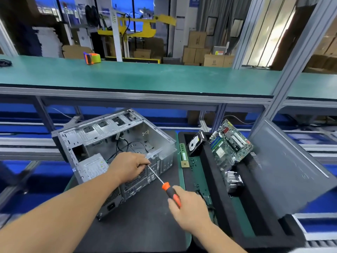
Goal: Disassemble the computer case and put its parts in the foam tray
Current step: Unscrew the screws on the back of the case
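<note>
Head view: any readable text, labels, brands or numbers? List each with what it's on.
No text here is legible.
Power supply label: print too small.
Hard drive label: blurred.
Motherboard: markings too small.
RAM stick sticker: unreadable.
Cardboard boxes: printing blurred.
Blue wall sign: blurred.

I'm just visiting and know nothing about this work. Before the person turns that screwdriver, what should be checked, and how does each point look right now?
1. Screwdriver gripped by the handle: ok, the right hand is wrapped round it.
2. Tip seated in a screw: cannot tell, the left hand hides the tip at the rear edge of the computer case.
3. Case steadied: ok, the left hand rests on it where the shaft meets it.
4. Room left in the foam tray: ok, bare slots show beside the motherboard and hard drive.
5. Power supply out of the case: not ok, it sits inside.
6. Cables unplugged: cannot tell.
</note>
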